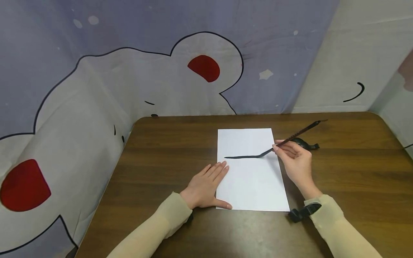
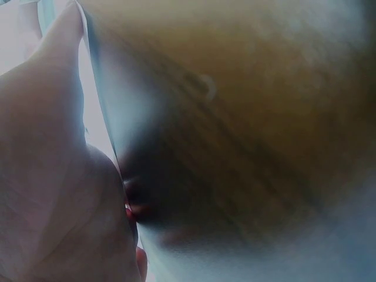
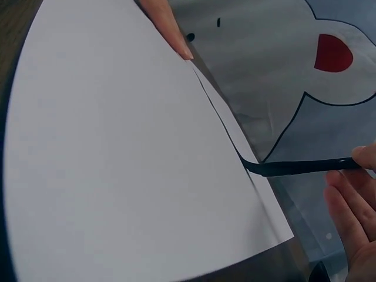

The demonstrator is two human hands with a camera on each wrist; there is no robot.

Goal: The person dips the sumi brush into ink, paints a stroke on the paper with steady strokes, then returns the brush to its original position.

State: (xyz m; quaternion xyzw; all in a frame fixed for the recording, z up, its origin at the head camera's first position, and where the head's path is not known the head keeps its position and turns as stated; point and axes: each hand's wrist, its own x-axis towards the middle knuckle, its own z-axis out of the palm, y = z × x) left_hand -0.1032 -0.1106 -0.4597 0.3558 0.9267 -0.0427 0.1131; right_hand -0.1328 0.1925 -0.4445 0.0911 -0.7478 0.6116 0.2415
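Note:
A white sheet of paper (image 1: 255, 186) lies on the wooden table, with a thin black line (image 1: 240, 157) running across its upper half. My right hand (image 1: 298, 163) pinches a dark, slim writing brush (image 1: 300, 133) between thumb and fingers. Its tip touches the paper at the line's right end, and the handle slants up to the right. In the right wrist view the black brush bristles (image 3: 264, 168) bend against the sheet. My left hand (image 1: 204, 186) rests with spread, straight fingers on the paper's left edge; in the left wrist view its palm side (image 2: 53, 176) shows close up.
Behind the right hand sits a small dark curved object (image 1: 303, 144), partly hidden. A black device (image 1: 304, 212) is strapped to the right wrist. The brown tabletop (image 1: 171, 143) reaches to a patterned cloth backdrop (image 1: 135, 82) at the back and left.

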